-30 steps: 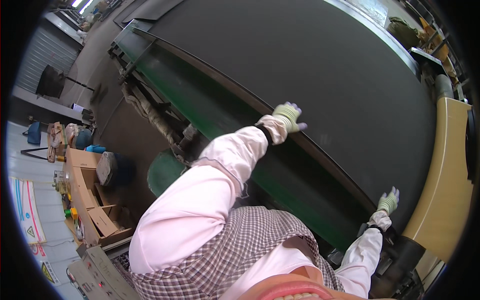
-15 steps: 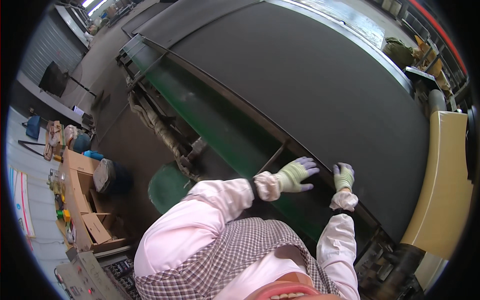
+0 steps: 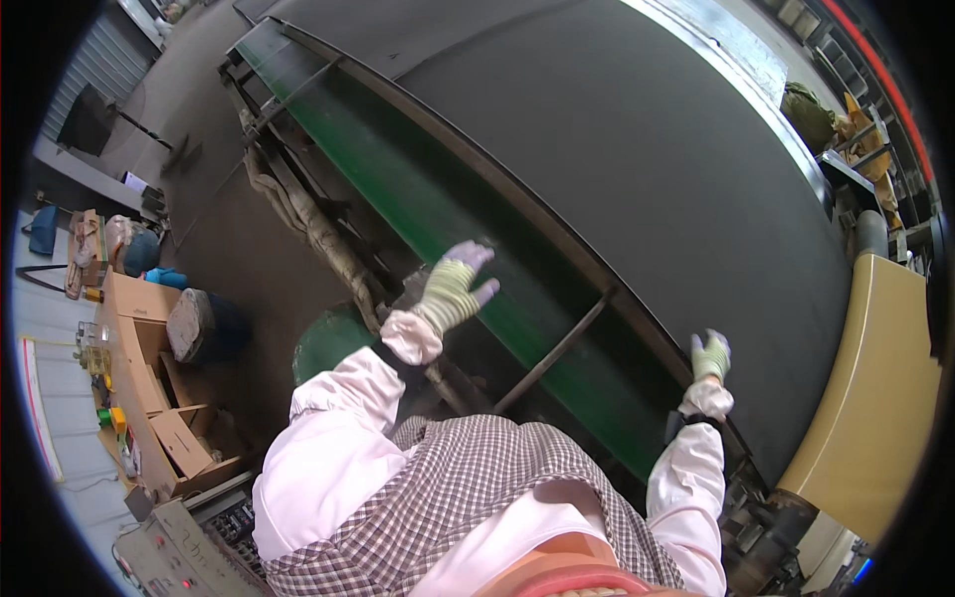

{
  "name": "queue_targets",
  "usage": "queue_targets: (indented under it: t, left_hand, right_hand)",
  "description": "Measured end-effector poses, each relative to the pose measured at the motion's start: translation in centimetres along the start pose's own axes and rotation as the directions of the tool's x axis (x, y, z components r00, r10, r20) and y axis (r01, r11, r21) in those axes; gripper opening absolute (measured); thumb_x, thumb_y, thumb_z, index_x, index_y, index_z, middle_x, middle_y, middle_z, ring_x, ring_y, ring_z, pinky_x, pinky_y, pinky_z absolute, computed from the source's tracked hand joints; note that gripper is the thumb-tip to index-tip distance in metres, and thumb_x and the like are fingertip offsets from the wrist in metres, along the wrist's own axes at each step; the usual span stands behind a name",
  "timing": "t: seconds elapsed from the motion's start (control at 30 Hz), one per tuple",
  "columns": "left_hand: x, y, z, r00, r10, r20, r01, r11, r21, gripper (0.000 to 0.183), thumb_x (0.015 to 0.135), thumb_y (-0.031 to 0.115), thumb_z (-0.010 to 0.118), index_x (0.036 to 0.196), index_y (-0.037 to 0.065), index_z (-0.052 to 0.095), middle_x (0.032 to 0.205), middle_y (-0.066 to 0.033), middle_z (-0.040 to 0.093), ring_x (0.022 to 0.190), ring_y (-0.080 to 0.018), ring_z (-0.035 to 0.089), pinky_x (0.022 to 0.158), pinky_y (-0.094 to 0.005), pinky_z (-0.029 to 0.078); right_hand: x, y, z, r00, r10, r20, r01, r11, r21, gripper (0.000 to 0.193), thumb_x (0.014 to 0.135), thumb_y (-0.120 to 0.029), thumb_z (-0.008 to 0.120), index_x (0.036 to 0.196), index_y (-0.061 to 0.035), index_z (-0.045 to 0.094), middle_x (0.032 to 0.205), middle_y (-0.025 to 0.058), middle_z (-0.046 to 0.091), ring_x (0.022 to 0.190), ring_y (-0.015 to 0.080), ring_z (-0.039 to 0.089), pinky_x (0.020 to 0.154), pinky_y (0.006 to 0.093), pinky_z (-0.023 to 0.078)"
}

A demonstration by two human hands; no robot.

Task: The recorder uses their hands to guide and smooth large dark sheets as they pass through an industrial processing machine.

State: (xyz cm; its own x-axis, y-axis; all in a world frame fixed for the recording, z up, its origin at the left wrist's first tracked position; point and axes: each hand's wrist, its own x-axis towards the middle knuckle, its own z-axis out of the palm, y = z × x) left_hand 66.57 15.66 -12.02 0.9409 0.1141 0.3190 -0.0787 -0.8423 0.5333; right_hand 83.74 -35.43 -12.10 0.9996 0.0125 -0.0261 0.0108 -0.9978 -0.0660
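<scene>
Broad, smooth, dark grey sheet (image 3: 637, 189) lies flat across a long machine bed, reaching its near edge; spread like this, its surface is probably kept level and within reach. At the bed's right end sits a wide, curved, tan roll (image 3: 846, 398), apparently set crosswise to match the sheet's width. Near that end, the right hand (image 3: 710, 356), in a pale green glove with lavender fingertips, is at the near edge, fingers extended and gripping nothing, perhaps for light steadying; contact is hard to confirm. The left hand (image 3: 453, 291), gloved alike, is open with fingers spread, over the long green metal panel (image 3: 373, 174) below the near edge. It holds nothing; whether it touches the panel I cannot tell.
</scene>
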Motion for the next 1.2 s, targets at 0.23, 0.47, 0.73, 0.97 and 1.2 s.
queue_targets:
  t: [0.23, 0.47, 0.73, 0.97, 1.2]
  left_hand:
    - [13.4, -7.0, -2.1, 0.972, 0.111, -0.208, -0.081, 0.985, 0.149, 0.059, 0.076, 0.033, 0.073, 0.126, 0.008, 0.053, 0.121, -0.0171, 0.057, 0.117, -0.0364, 0.05, 0.103, -0.0448, 0.039]
    - [27.0, -18.6, -2.1, 0.957, -0.289, -0.023, 0.247, 0.772, 0.585, 0.073, 0.081, 0.052, 0.066, 0.137, 0.009, 0.046, 0.141, -0.0166, 0.044, 0.131, -0.0332, 0.04, 0.111, -0.0415, 0.033]
    - [29.5, -9.3, 0.3, 0.761, -0.485, 0.43, 0.169, 0.789, 0.59, 0.093, 0.06, 0.056, 0.083, 0.133, 0.011, 0.048, 0.135, -0.0164, 0.048, 0.126, -0.0354, 0.046, 0.103, -0.0456, 0.042]
    - [27.2, -6.9, 3.4, 0.828, -0.091, 0.553, 0.067, 0.996, 0.063, 0.076, 0.066, 0.058, 0.077, 0.12, 0.007, 0.061, 0.109, -0.0182, 0.063, 0.109, -0.0337, 0.06, 0.096, -0.0441, 0.046]
    - [28.3, -18.5, -0.1, 0.96, -0.235, 0.152, 0.153, 0.896, 0.417, 0.068, 0.075, 0.051, 0.07, 0.126, 0.008, 0.056, 0.133, -0.0144, 0.052, 0.124, -0.0324, 0.047, 0.102, -0.0437, 0.041]
  right_hand:
    - [3.5, -17.6, 1.6, 0.899, -0.408, -0.157, 0.432, 0.886, 0.167, 0.042, 0.078, -0.032, 0.072, 0.112, -0.0097, 0.063, 0.12, 0.0139, 0.061, 0.113, 0.0348, 0.055, 0.096, 0.0473, 0.044]
    - [4.9, -27.4, 0.4, 0.802, -0.565, -0.192, 0.596, 0.777, 0.2, 0.043, 0.078, -0.03, 0.07, 0.115, -0.0096, 0.06, 0.121, 0.0153, 0.059, 0.114, 0.0355, 0.054, 0.097, 0.0489, 0.042]
    - [9.5, -37.6, -0.7, 0.714, -0.679, -0.171, 0.694, 0.654, 0.3, 0.04, 0.08, -0.024, 0.068, 0.115, -0.0083, 0.06, 0.123, 0.0142, 0.057, 0.114, 0.0353, 0.053, 0.096, 0.0463, 0.044]
    - [10.1, -38.5, 2.9, 0.893, -0.447, -0.052, 0.442, 0.852, 0.28, 0.043, 0.079, -0.03, 0.07, 0.117, -0.0123, 0.062, 0.115, 0.0156, 0.057, 0.109, 0.037, 0.053, 0.092, 0.0471, 0.047]
    - [6.5, -29.9, 2.5, 0.964, -0.252, 0.086, 0.225, 0.943, 0.243, 0.064, 0.066, -0.035, 0.083, 0.12, -0.0094, 0.059, 0.127, 0.0186, 0.051, 0.117, 0.039, 0.047, 0.096, 0.0453, 0.045]
